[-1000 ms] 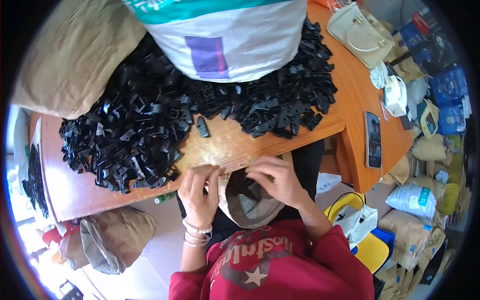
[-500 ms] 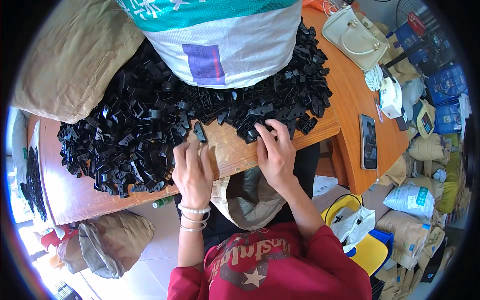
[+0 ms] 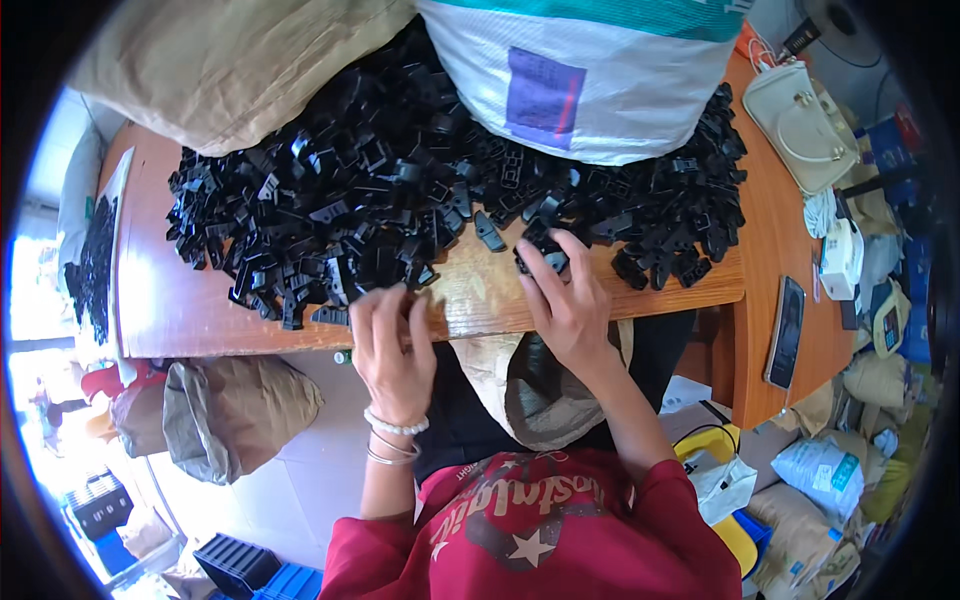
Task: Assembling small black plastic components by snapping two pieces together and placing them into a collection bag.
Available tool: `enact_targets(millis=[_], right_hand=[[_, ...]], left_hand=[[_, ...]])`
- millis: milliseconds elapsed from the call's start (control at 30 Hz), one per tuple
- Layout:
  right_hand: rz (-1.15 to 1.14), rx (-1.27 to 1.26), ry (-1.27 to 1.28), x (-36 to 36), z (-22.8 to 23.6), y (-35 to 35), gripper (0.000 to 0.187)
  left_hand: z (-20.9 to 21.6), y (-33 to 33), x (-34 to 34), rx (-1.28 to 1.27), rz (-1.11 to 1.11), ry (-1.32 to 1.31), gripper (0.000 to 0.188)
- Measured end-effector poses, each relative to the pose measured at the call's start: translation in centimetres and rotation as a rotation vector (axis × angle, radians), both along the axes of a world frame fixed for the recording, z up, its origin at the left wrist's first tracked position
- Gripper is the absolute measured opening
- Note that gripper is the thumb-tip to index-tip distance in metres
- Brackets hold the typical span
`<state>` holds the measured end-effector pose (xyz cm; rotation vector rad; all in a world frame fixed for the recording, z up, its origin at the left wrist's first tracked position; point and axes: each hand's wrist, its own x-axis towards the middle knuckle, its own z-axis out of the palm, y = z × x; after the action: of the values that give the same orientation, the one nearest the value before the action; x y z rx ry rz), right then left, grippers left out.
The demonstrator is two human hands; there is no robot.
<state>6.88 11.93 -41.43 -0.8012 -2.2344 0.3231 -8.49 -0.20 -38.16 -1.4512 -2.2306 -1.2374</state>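
A wide heap of small black plastic parts covers the wooden table. My right hand is at the heap's near edge, its fingers and thumb closed on a black plastic part. A single black part lies just left of those fingers. Over the table's front edge, by the heap's near left side, my left hand has bent, slightly blurred fingers. Its fingertips point down, and whatever may be between them is hidden. Below the edge, a beige sack gapes open at my lap.
A white and green woven sack and a brown sack stand behind and over the heap. On the right side are a phone, a cream handbag and a white box. Brown bags sit on the floor at left.
The whole view has shifted. Against the table, my left hand has gone left and toward the front edge. My right hand has slid left with the black plastic part.
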Motion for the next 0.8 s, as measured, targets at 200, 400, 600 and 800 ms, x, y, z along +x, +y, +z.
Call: enact_targets(millis=[200,400,600,800], right_hand=[[0.176,-0.100,0.071,-0.3,-0.6,0.1,0.052],[0.166,-0.084,0.186,0.7,-1.7,0.0,0.049],[0.123,-0.029,0.199,1.0,-1.9,-0.7,0.051],[-0.014,0.041,0.170,0.0,-1.1,-1.4,0.052]], left_hand=[[1.2,-1.2,-2.1,-0.098,0.114,-0.002,0.025],[-1.7,-1.9,-0.6,-0.081,0.139,-0.020,0.022],[-3.2,-0.3,-0.6,-0.068,0.195,0.161,0.022],[-3.6,-1.2,-0.1,-0.063,0.132,0.106,0.013]])
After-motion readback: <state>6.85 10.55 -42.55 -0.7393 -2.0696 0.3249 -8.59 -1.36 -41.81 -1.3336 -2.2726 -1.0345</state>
